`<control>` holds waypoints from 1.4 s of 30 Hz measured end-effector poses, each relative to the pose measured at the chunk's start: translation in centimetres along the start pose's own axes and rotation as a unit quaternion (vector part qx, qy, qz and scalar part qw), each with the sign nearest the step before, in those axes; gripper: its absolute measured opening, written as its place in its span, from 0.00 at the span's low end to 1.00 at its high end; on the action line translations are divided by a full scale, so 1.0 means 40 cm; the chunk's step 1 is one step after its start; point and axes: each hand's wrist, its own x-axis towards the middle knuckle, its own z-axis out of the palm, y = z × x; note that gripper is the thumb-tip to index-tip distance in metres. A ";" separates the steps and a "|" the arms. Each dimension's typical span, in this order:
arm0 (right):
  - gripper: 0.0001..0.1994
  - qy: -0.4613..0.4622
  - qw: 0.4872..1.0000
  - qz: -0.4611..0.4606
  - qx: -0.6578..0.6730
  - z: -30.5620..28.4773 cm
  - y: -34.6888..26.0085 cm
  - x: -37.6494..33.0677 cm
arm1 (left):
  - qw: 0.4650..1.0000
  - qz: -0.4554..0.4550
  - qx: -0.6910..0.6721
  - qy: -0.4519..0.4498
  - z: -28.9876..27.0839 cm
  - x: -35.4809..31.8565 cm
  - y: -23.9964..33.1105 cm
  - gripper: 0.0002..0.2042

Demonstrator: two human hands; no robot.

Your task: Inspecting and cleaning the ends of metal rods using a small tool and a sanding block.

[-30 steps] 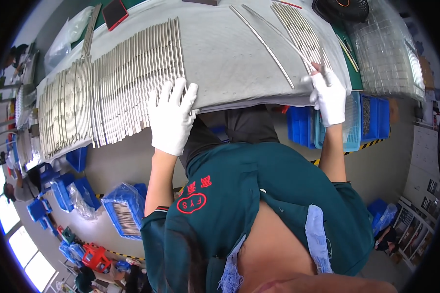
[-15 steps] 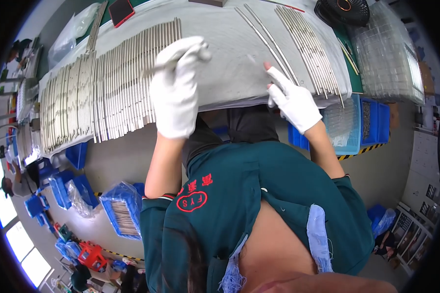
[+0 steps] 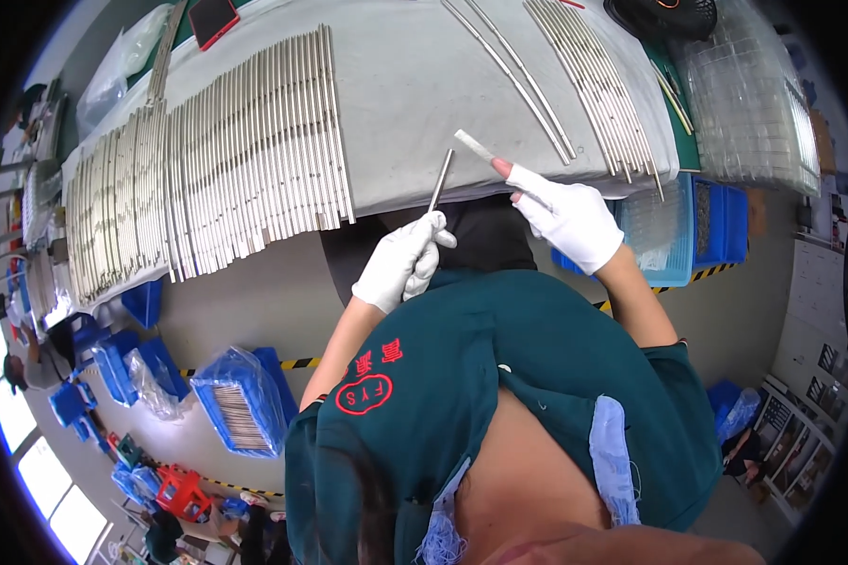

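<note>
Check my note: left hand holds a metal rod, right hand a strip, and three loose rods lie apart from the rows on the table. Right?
Not three: the head view shows two loose rods apart from the rows on the table. Left hand with metal rod, right hand with strip: correct.

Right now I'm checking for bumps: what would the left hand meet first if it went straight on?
The left hand, rod leading, would likely meet the strip in the right hand first; depth is unclear.
</note>
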 end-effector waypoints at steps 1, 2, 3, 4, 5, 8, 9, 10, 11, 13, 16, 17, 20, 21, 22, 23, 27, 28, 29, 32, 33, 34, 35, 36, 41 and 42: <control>0.20 0.024 0.998 -0.042 -0.041 0.024 0.010 -0.001 | 0.999 -0.018 -0.027 -0.016 -0.007 0.002 -0.003 0.15; 0.20 0.023 0.998 -0.041 -0.041 0.028 0.009 0.008 | 0.997 -0.035 -0.055 -0.031 -0.011 0.005 -0.003 0.14; 0.20 -0.006 0.998 -0.038 -0.056 0.032 0.006 0.016 | 0.997 -0.036 -0.055 -0.032 -0.007 0.007 -0.003 0.14; 0.19 -0.035 0.996 -0.035 -0.071 0.035 0.004 0.021 | 0.998 -0.010 -0.068 -0.014 0.001 0.009 -0.002 0.12; 0.18 -0.035 0.997 -0.031 -0.063 0.040 0.003 0.023 | 0.997 0.017 -0.081 0.006 0.007 0.009 -0.005 0.12; 0.18 -0.052 0.995 -0.027 -0.076 0.024 -0.015 0.032 | 0.992 0.084 -0.058 0.069 0.027 0.037 0.004 0.11; 0.18 -0.053 0.995 -0.026 -0.077 0.028 -0.012 0.030 | 0.994 0.068 -0.031 0.078 0.026 0.044 0.009 0.10; 0.18 -0.052 0.995 -0.030 -0.075 0.035 -0.006 0.027 | 0.994 0.068 -0.032 0.076 0.026 0.041 0.009 0.10; 0.18 -0.050 0.995 -0.036 -0.072 0.040 0.000 0.025 | 0.996 0.053 -0.042 0.057 0.025 0.036 0.009 0.10; 0.19 -0.011 0.999 -0.027 -0.041 0.037 0.007 0.012 | 0.998 0.012 -0.052 0.032 0.017 0.028 0.004 0.12; 0.21 0.021 1.000 -0.017 -0.015 0.041 0.012 -0.005 | 0.997 0.014 -0.067 -0.018 0.005 0.022 -0.006 0.16; 0.21 0.019 0.999 -0.014 -0.023 0.040 0.014 -0.007 | 0.996 0.011 -0.079 -0.029 0.007 0.025 -0.003 0.20; 0.21 0.006 0.998 -0.023 -0.053 0.044 0.010 -0.010 | 0.981 0.011 -0.169 -0.092 -0.005 0.031 0.002 0.16; 0.22 -0.002 0.997 -0.035 -0.075 0.045 0.008 -0.011 | 0.978 0.005 -0.187 -0.094 -0.005 0.033 0.000 0.17; 0.22 -0.004 0.997 -0.034 -0.075 0.049 0.008 -0.010 | 0.978 0.004 -0.188 -0.094 -0.004 0.035 0.002 0.17; 0.22 -0.003 0.996 -0.045 -0.079 0.055 0.011 -0.008 | 0.983 -0.001 -0.162 -0.083 -0.003 0.036 0.006 0.17; 0.21 -0.035 0.993 -0.044 -0.102 0.061 0.014 -0.006 | 0.991 -0.007 -0.124 -0.051 0.005 0.032 0.019 0.15; 0.21 -0.037 0.993 -0.043 -0.101 0.059 0.012 -0.004 | 0.991 -0.009 -0.124 -0.051 0.003 0.034 0.018 0.15; 0.20 -0.044 0.993 -0.045 -0.103 0.056 0.009 -0.003 | 0.990 -0.011 -0.130 -0.055 0.001 0.035 0.015 0.15; 0.21 -0.053 0.991 -0.051 -0.115 0.064 -0.005 0.025 | 0.992 -0.009 -0.122 -0.036 0.006 0.032 0.017 0.13; 0.23 -0.051 0.989 -0.055 -0.126 0.070 -0.013 0.040 | 0.994 -0.002 -0.107 -0.014 0.009 0.029 0.018 0.13; 0.24 -0.078 0.991 -0.041 -0.104 0.062 -0.026 0.054 | 0.994 -0.005 -0.108 -0.013 0.010 0.027 0.015 0.13; 0.24 -0.080 0.990 -0.042 -0.105 0.067 -0.021 0.047 | 0.993 -0.006 -0.116 -0.018 0.007 0.025 0.015 0.12; 0.24 -0.058 0.992 -0.048 -0.097 0.073 -0.004 0.031 | 0.992 -0.006 -0.123 -0.023 0.005 0.027 0.018 0.12; 0.23 -0.051 0.994 -0.055 -0.084 0.056 0.006 0.018 | 0.995 0.006 -0.098 -0.014 0.019 0.020 0.030 0.13; 0.23 -0.062 0.992 -0.053 -0.093 0.051 -0.012 0.041 | 0.996 -0.001 -0.089 0.006 0.020 0.021 0.029 0.14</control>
